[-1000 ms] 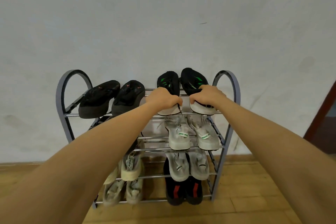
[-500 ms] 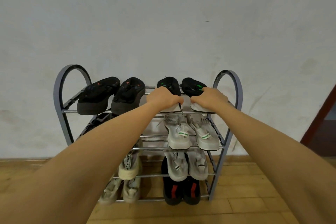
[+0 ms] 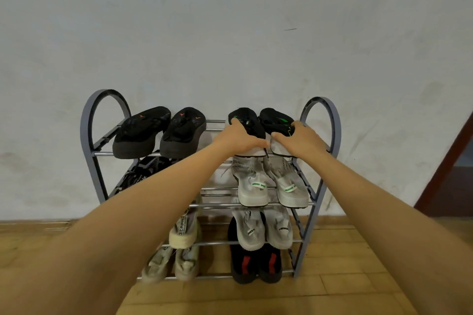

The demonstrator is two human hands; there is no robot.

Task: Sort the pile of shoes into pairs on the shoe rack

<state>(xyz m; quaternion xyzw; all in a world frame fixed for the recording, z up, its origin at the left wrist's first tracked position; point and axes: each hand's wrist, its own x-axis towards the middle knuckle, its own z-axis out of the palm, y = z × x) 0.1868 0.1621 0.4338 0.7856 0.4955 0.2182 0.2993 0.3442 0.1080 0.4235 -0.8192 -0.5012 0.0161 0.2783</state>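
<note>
The pair of black shoes with green marks sits on the top shelf of the shoe rack (image 3: pixel 330 120), at its right end, toes toward the wall (image 3: pixel 230 20) and white heels at the front rail. Our left hand (image 3: pixel 239 139) lies over the left black-and-green shoe (image 3: pixel 249 120), and our right hand (image 3: pixel 300 140) over the right black-and-green shoe (image 3: pixel 275 120). On each hand the fingers (image 3: pixel 234 124) are wrapped down around the heel part of the upper, thumbs nearly meeting between the two shoes, so both hands are clamped on their shoes. The two shoes stand side by side, just touching.

At the left end of the rack's top shelf rest two black sandals (image 3: pixel 158 133) with small orange marks, also side by side. On the second shelf, right end, a pair of white sneakers (image 3: pixel 271 186) sits directly under our hands. A black shoe (image 3: pixel 143 171) shows at that shelf's left end, partly hidden by our left forearm.

Third shelf, right end – a grey pair (image 3: pixel 263 230). One cream shoe (image 3: pixel 184 233) with lettering is at the left. Bottom shelf: a black pair with red stripes (image 3: pixel 256 263) at the right, two pale shoes (image 3: pixel 170 264) at the left. The rack stands on a wooden floor (image 3: pixel 345 276).
</note>
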